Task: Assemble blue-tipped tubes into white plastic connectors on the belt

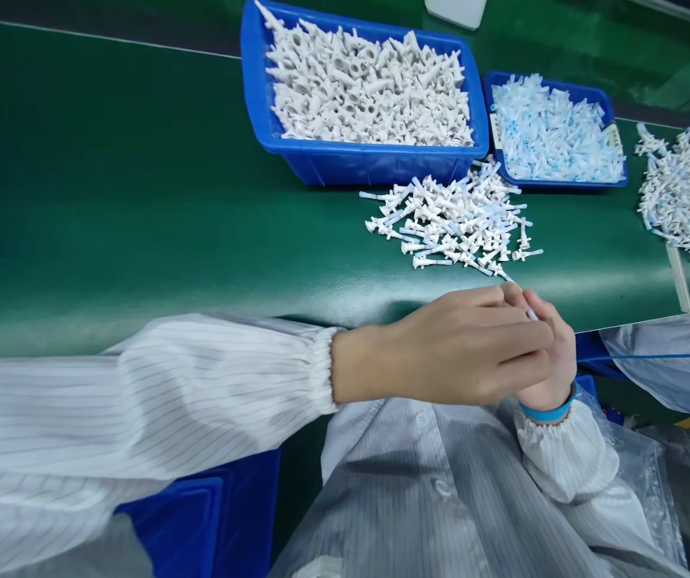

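1. In the head view, take the large blue bin [375, 163] as the landmark: it stands at the back of the bench [140, 201], full of white fittings [369, 88].
2. The pale piece [532, 315] in work is nearer the body than the large blue bin and off beyond its right end. Only a short end shows.
3. The right hand [553, 353] appears to pinch it, thumb pressed in against it. The left hand [459, 345] laps over, its fingers bent and lying close together; whether they grip the piece too, I cannot tell.
4. The step looks like joining or seating small parts by feel. To do it well, let one hand steady the body while the other pushes straight along the length; a skewed push could bend the thin tube.
5. Keep the fingers near the joint, so the end doesn't wobble.
6. Mind the loose pile [459, 221] just in front of the large blue bin: its nearest piece lies close to the fingers and could be knocked.
7. Light-blue parts [555, 128] fill the small blue tray [562, 184], right of the large blue bin. It's best to reach there without sweeping over the pile.
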Tool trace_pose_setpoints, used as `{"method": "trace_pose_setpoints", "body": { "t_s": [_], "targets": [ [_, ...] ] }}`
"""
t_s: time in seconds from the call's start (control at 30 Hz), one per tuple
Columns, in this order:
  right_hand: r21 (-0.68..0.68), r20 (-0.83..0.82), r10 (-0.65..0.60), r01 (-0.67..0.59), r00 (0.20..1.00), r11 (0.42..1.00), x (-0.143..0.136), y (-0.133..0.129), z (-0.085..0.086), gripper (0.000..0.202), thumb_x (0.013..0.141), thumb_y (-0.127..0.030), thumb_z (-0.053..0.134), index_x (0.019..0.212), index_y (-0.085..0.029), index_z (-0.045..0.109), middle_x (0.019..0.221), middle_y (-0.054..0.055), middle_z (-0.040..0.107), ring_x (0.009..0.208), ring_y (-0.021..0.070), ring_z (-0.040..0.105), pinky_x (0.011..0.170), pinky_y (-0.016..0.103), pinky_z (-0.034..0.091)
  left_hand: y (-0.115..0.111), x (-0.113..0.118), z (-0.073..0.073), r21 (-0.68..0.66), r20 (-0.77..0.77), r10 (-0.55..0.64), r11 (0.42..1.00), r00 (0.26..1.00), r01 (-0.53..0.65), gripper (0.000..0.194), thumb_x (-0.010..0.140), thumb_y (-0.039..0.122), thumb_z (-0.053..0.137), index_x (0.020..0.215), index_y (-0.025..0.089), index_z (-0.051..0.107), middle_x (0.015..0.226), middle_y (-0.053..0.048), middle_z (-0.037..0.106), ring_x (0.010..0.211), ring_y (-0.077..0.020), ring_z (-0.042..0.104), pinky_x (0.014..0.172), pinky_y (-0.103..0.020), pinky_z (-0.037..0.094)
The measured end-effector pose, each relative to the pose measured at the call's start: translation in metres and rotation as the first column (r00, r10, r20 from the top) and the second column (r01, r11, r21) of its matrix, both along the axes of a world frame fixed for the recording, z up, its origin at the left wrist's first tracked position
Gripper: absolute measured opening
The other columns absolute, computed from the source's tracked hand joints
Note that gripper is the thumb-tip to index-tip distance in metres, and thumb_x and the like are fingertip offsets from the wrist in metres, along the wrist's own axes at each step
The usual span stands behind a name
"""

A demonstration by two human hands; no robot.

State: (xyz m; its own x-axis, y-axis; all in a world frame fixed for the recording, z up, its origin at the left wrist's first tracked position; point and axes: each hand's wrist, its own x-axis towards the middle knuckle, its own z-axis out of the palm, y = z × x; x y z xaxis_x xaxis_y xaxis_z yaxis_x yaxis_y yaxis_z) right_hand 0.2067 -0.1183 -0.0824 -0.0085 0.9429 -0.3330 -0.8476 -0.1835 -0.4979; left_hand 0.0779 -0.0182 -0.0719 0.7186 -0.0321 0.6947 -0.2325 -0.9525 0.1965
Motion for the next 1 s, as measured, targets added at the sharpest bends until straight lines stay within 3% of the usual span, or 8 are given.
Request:
{"method": "trace_pose_setpoints", "body": {
  "t_s": [0.17,0.33,0.53,0.7,0.9,1.0],
  "targets": [
    [-0.002,-0.071,0.018,-0.018,0.997,1.000,0.004,-0.002,-0.002,0.013,0.094,-0.024,0.062,0.086,-0.021,0.053,0.052,-0.013,0.026,0.037,0.0044,0.008,0.034,0.013,0.021,-0.009,-0.006,0.003,0.035,0.101,-0.126,0.992,0.987,0.123,0.031,0.100,0.014,0.043,0.080,0.018,0.067,0.077,0.003,0.068,0.073,-0.0113,0.058,0.069,-0.031,0.038],
    [0.057,-0.185,0.008,0.002,0.983,0.998,0.010,-0.002,-0.007,0.011,0.095,-0.018,0.059,0.085,-0.019,0.054,0.047,-0.015,0.028,0.034,0.0041,0.008,0.033,0.013,0.017,-0.009,-0.013,0.009,0.098,0.095,-0.238,0.968,0.966,0.229,0.030,0.099,0.018,0.046,0.085,0.019,0.073,0.085,0.005,0.072,0.069,-0.0099,0.059,0.064,-0.031,0.038],
    [0.156,-0.338,-0.040,0.097,0.940,0.983,0.010,-0.008,-0.015,0.010,0.091,-0.013,0.058,0.085,-0.021,0.055,0.047,-0.015,0.035,0.033,0.0033,0.012,0.032,0.011,0.014,-0.004,-0.012,0.013,0.131,0.120,-0.214,0.971,0.970,0.198,0.031,0.099,0.021,0.048,0.080,0.022,0.072,0.077,0.005,0.069,0.065,-0.0077,0.057,0.057,-0.030,0.039],
    [0.176,-0.354,-0.098,0.170,0.930,0.970,0.009,-0.010,-0.018,0.012,0.093,-0.016,0.058,0.084,-0.023,0.054,0.049,-0.016,0.040,0.032,0.0025,0.010,0.031,0.010,0.014,-0.005,-0.013,0.010,0.174,0.130,-0.230,0.963,0.964,0.206,0.029,0.099,0.026,0.051,0.078,0.024,0.071,0.082,0.005,0.069,0.068,-0.0071,0.059,0.056,-0.028,0.042],
    [0.106,-0.337,-0.046,0.086,0.940,0.991,0.000,-0.008,-0.002,0.019,0.097,-0.017,0.040,0.080,-0.019,0.049,0.054,-0.014,0.042,0.034,0.0002,0.009,0.036,0.011,0.010,-0.003,-0.012,0.006,0.168,0.215,-0.127,0.982,0.968,0.091,0.019,0.094,0.028,0.063,0.079,0.025,0.074,0.083,0.007,0.070,0.071,-0.0084,0.061,0.054,-0.028,0.040],
    [0.020,-0.190,-0.026,0.030,0.982,0.999,-0.007,-0.005,0.005,0.015,0.091,-0.020,0.050,0.077,-0.020,0.046,0.054,-0.013,0.037,0.036,0.0001,0.014,0.036,0.010,0.014,-0.002,-0.010,0.004,0.177,0.200,-0.094,0.982,0.975,0.058,0.021,0.096,0.022,0.056,0.084,0.022,0.073,0.083,0.005,0.069,0.078,-0.0106,0.063,0.058,-0.028,0.041]
  ]
}}
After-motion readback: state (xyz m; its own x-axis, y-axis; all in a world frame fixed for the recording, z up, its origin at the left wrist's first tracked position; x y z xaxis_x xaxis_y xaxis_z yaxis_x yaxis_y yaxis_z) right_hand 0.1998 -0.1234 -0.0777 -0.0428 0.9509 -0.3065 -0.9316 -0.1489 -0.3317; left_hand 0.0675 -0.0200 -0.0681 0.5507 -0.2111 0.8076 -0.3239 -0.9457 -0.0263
